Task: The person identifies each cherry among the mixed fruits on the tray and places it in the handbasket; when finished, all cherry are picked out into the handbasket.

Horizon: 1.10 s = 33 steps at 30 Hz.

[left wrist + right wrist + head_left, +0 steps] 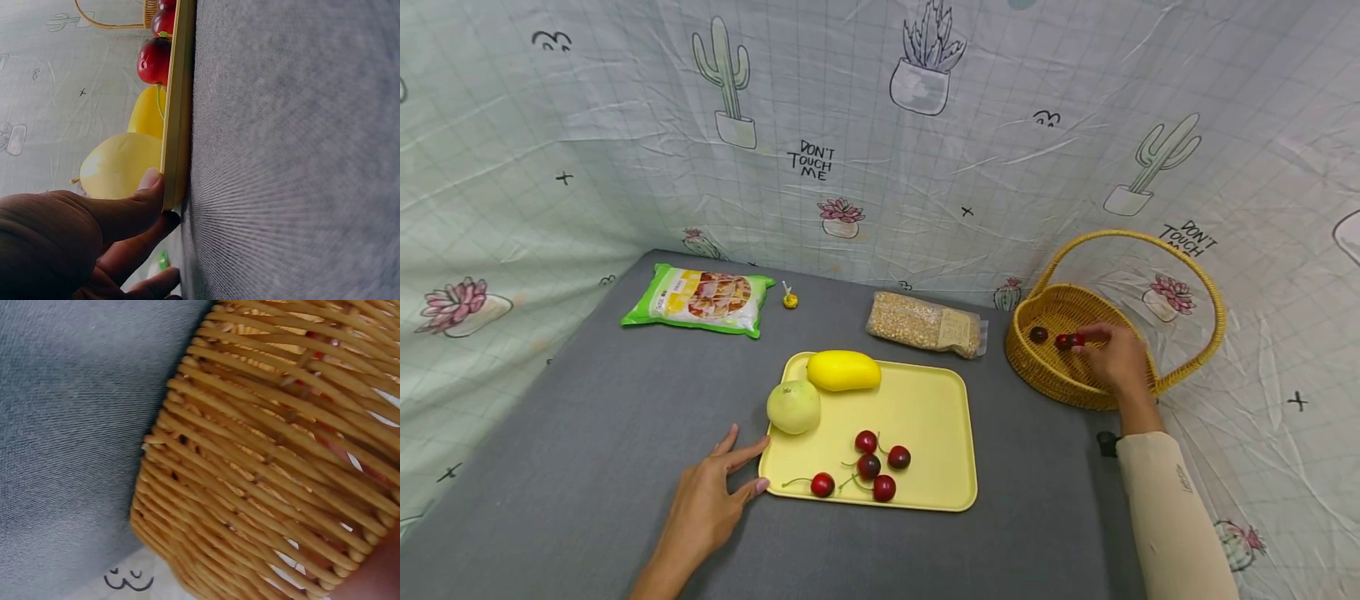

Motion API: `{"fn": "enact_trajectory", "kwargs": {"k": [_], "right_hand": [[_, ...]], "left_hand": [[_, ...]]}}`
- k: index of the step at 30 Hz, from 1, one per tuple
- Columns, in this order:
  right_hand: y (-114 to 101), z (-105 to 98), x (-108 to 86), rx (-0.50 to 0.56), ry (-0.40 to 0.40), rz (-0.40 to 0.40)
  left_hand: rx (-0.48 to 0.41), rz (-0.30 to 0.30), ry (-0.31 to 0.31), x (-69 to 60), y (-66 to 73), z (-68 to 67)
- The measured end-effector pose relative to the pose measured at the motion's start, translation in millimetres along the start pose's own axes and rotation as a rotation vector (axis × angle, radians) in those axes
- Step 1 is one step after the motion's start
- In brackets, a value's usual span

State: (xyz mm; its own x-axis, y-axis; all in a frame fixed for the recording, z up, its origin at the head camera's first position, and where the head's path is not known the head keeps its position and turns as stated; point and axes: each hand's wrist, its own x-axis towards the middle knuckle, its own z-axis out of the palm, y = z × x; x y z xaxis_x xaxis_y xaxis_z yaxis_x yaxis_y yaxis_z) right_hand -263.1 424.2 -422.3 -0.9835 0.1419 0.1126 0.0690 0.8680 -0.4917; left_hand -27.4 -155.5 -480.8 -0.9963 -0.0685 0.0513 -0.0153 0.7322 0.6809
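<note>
My left hand (703, 500) touches the lower left corner of a yellow tray (928, 433), thumb at the front rim and a finger at the left side. On the tray lie a yellow mango (844, 371), a pale green round fruit (793, 407) and several dark red cherries (883, 488) with stems. Over at the right, my right hand (1118, 358) reaches into a wicker basket (1052, 379), its thumb and fingertips pinching a cherry (1077, 340). Two more cherries (1038, 334) lie inside. The right wrist view shows mostly basket wall (250, 462), which hides the fingers.
Behind the tray lie a clear bag of grains (921, 323), a green and white food packet (700, 300) and a small yellow wrapped lollipop (790, 298). The basket's tall handle (1217, 312) arches up over its right side. A printed cloth hangs behind the grey table (587, 433).
</note>
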Motion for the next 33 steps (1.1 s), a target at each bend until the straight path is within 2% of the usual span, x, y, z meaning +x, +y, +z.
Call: {"fn": "enact_trajectory", "kwargs": {"k": [8,16,27,30,33], "right_hand": [[5.6,3.1,2.3,-0.049,-0.017,-0.082],[7.8,4.1,6.4,-0.038,-0.077,-0.037],[10.3,6.5,9.0,-0.025,-0.147,-0.033],[10.8,7.4,9.2,-0.031,-0.143,-0.029],[10.5,8.0,8.3,-0.045,-0.107,-0.044]], "left_hand": [[-0.003,0.013,0.015,0.2,-1.2,1.7],[-0.001,0.016,0.016,0.5,-2.3,3.6],[-0.001,0.016,0.012,0.8,-2.8,4.5],[0.001,0.020,0.018,0.6,-2.9,4.8],[0.001,0.025,0.023,0.3,-3.2,5.2]]}}
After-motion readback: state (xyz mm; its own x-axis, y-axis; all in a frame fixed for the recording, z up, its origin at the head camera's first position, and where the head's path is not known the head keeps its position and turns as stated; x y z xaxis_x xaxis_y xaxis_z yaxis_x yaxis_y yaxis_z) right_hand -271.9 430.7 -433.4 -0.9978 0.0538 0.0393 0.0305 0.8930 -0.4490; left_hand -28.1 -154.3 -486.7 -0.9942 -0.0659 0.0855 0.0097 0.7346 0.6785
